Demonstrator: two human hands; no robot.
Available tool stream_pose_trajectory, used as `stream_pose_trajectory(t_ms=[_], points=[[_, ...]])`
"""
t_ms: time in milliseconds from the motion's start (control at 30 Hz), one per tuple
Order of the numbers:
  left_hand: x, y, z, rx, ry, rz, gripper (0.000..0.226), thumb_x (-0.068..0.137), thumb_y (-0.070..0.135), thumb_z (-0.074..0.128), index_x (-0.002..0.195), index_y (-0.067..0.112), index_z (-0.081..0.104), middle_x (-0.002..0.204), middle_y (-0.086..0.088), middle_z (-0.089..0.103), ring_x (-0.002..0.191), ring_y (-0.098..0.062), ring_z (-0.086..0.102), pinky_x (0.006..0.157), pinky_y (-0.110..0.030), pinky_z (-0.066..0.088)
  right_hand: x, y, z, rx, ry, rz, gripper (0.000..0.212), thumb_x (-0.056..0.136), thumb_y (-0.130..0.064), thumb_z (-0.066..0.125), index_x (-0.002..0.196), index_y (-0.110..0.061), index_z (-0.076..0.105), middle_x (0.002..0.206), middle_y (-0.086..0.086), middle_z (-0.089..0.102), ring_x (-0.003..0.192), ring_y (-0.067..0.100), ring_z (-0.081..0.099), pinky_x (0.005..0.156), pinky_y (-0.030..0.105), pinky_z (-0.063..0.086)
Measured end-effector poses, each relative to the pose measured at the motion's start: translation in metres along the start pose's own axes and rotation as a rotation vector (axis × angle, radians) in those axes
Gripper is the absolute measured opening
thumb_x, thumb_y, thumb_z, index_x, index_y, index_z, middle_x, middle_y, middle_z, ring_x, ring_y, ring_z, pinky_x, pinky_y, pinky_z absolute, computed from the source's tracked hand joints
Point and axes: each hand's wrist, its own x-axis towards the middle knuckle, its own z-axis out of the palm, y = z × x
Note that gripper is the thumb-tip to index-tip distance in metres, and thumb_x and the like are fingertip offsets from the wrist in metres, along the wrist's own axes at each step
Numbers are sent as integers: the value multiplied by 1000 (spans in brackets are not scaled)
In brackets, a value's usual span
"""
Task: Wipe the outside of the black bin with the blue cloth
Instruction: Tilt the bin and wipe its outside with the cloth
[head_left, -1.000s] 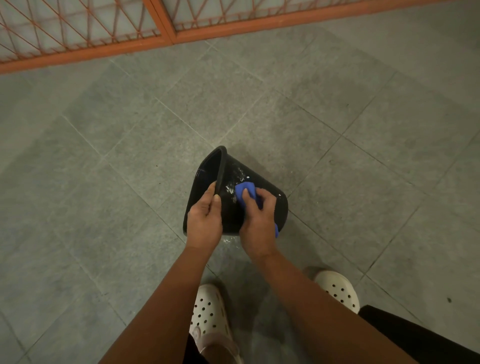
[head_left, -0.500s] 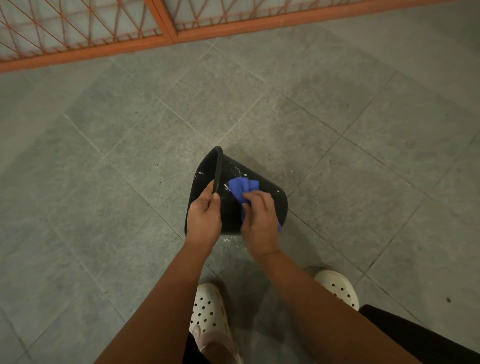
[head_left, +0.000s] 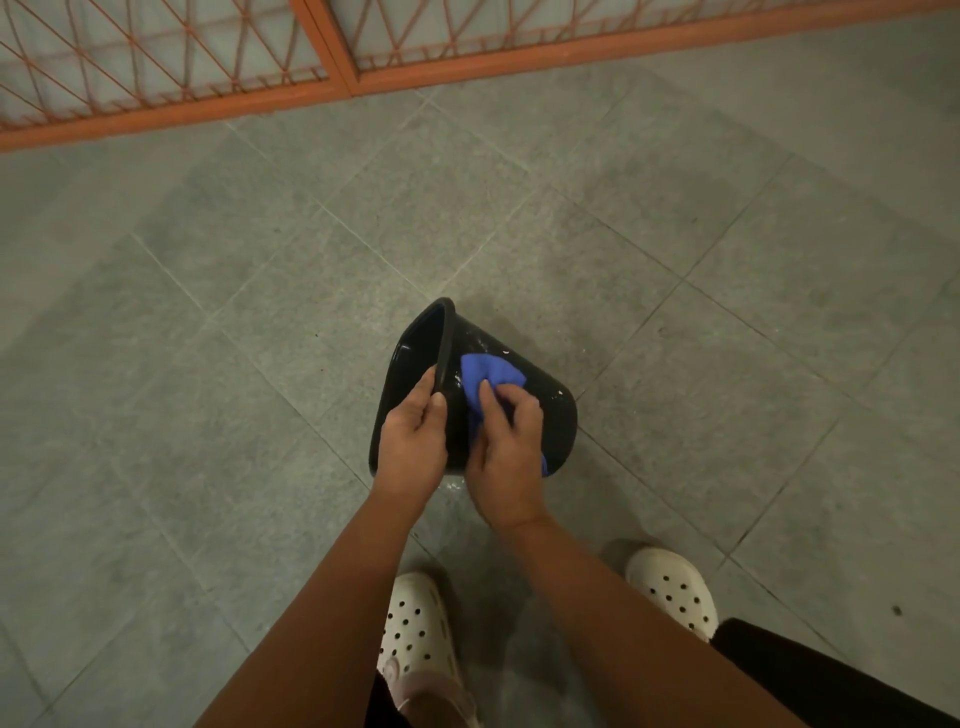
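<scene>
The black bin (head_left: 553, 410) lies tipped on its side on the grey tiled floor, mouth to the left, wet and speckled with white drops. My left hand (head_left: 413, 441) grips its rim, thumb outside and fingers inside the mouth. My right hand (head_left: 506, 457) holds the blue cloth (head_left: 488, 376) bunched against the bin's upper outer wall. Part of the cloth pokes out past my fingers toward the rim, and a small bit shows below my palm.
Grey floor tiles (head_left: 727, 364) surround the bin, with a wet patch under it. An orange metal grille (head_left: 182, 62) runs along the far edge. My two white perforated clogs (head_left: 418, 623) stand just behind the bin.
My right hand has slid the cloth up the bin's wall toward the rim, and more cloth now shows beyond my fingers. My left hand has kept its hold on the rim.
</scene>
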Motion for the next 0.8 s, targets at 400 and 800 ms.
stream_pose_trajectory(t_ms=[400, 800], points=[[3, -5, -3, -59, 31, -47, 37, 100, 13, 42, 135, 17, 53, 123, -6, 64, 112, -17, 60, 101, -39, 47, 12, 18, -9, 99, 0, 1, 29, 84, -11, 64, 113, -5, 61, 127, 12, 54, 119, 19, 49, 106, 23, 33], [-2, -5, 5, -138, 47, -63, 34, 98, 11, 45, 125, 20, 62, 112, -1, 69, 105, -14, 65, 96, -37, 51, 28, 12, -5, -163, -18, 71, 38, 87, -16, 58, 125, -8, 55, 114, 17, 54, 102, 27, 51, 89, 40, 42]])
